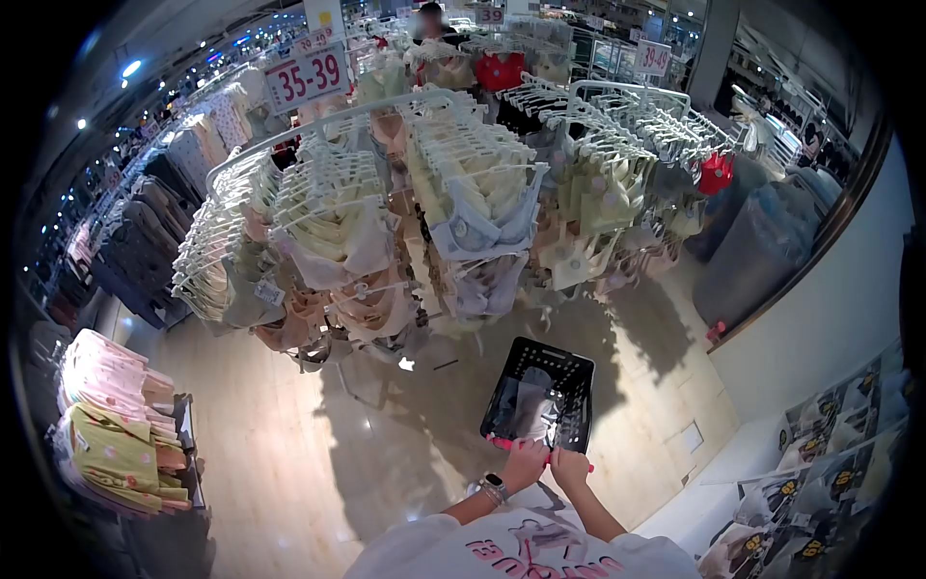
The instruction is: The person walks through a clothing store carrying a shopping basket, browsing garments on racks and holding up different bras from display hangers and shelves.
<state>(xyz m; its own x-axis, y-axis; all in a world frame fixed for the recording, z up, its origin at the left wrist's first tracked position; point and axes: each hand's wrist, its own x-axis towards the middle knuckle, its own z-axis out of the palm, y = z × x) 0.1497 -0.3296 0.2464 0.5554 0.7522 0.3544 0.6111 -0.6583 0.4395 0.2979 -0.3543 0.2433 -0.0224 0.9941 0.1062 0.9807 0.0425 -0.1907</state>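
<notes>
Both of my hands are wrapped round the red handle (500, 443) of a black shopping basket (581, 386). My left hand (525, 463), with a watch and a bracelet at the wrist, grips the middle part. Close beside it my right hand (570, 467) closes on the handle nearer its right end. Inside the basket lies a packaged item (531, 410) with a grey and pale surface; I cannot make out what it is. The basket is in front of my body, low over the wooden floor.
Ahead stand racks of bras (477, 217) on white hangers, under a price sign (307, 79) reading 35-39. Folded-over pyjamas (111, 434) hang at the left. Packaged goods (762, 526) line the lower right, by a white wall (810, 338). A person (431, 21) is far back.
</notes>
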